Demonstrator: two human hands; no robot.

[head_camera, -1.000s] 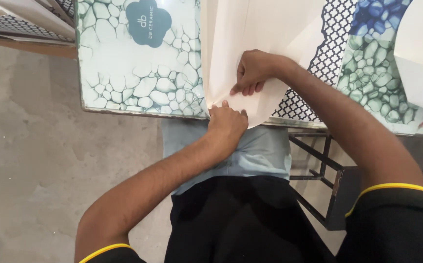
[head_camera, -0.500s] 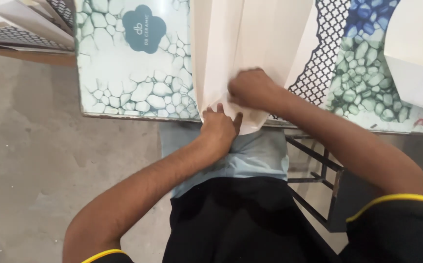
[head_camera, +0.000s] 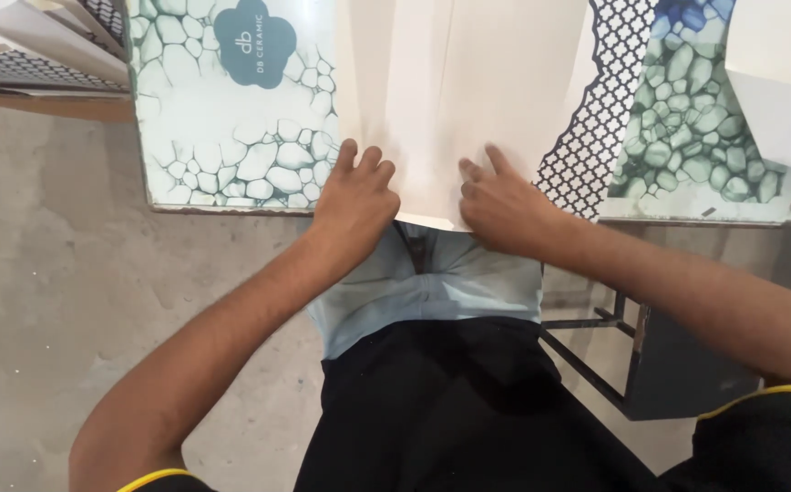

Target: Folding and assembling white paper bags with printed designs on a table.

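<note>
Both hands lay flat, fingers spread, on the near edge of a cream sheet (head_camera: 468, 91) on the table (head_camera: 231, 205). The left hand (head_camera: 354, 200) pressed its near left corner and the right hand (head_camera: 505, 205) its near right, neither gripping. The sheet sat between the pebble-patterned board (head_camera: 222, 128) and a lattice-printed sheet (head_camera: 596, 128), smoothed but still under the palms.

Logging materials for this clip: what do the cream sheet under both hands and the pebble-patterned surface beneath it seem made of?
Cream sheet: likely paper or thin card, matte, with straight fold creases. Pebble-patterned surface: looks like printed glossy board or tile, flat with a thin hard edge; cannot tell which. Left hand and right hand press on the sheet.
</note>
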